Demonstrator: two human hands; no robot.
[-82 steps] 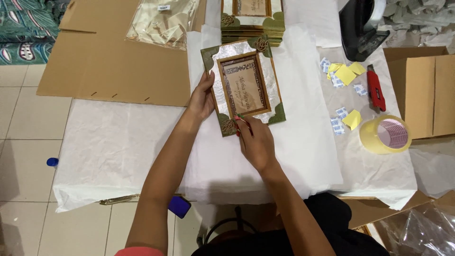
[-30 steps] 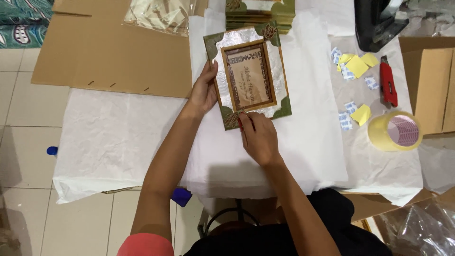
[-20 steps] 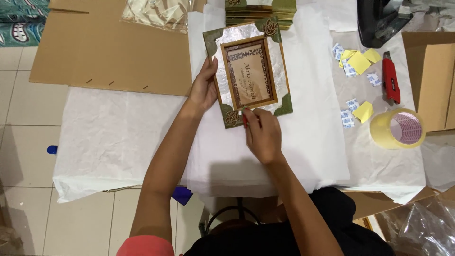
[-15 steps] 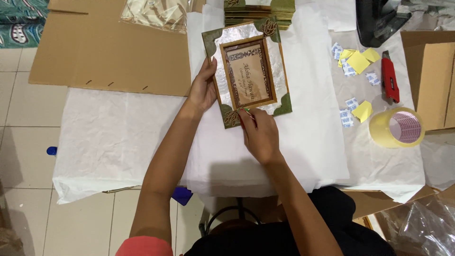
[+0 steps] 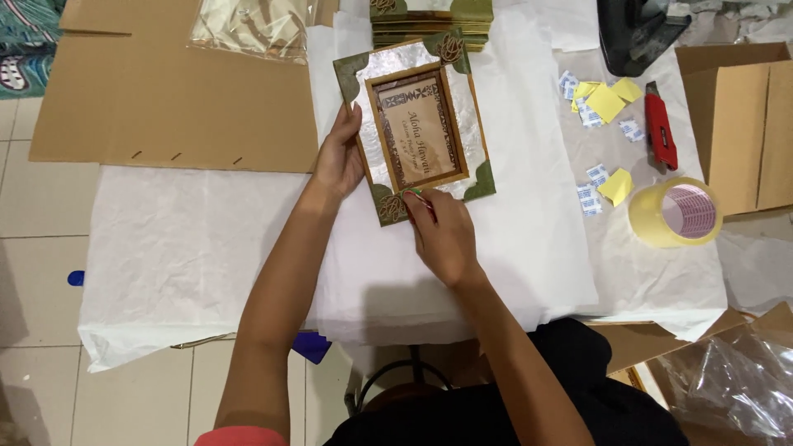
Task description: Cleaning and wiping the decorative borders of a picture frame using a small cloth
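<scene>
Fingers (image 5: 351,136) of the left hand (image 5: 339,161) are curled around the left edge of a picture frame (image 5: 415,132), gripping it. Right hand (image 5: 442,235) rests at the frame's near edge, its fingertips pinched on the near rim by the lower left corner; whether they hold a small item of their own cannot be told.

Picture frame lies flat and slightly tilted, on a stack of white tissue paper (image 5: 487,272) in the centre of the table. It has a pearly border, green corner ornaments and a brown printed insert.

Just beyond it, on the far side, sits a stack of similar frames (image 5: 429,25). To the right, on white paper, lie small yellow and printed paper slips (image 5: 607,103), a red utility knife (image 5: 659,136) and a roll of yellowish packing tape (image 5: 673,215). An open cardboard box (image 5: 743,124) stands at the far right, a black object (image 5: 636,37) beyond it.

To the left, flat cardboard sheets (image 5: 165,107) carry a clear plastic bag (image 5: 248,29). Crumpled clear plastic (image 5: 735,388) lies near right. Floor (image 5: 33,206) is pale tile.
</scene>
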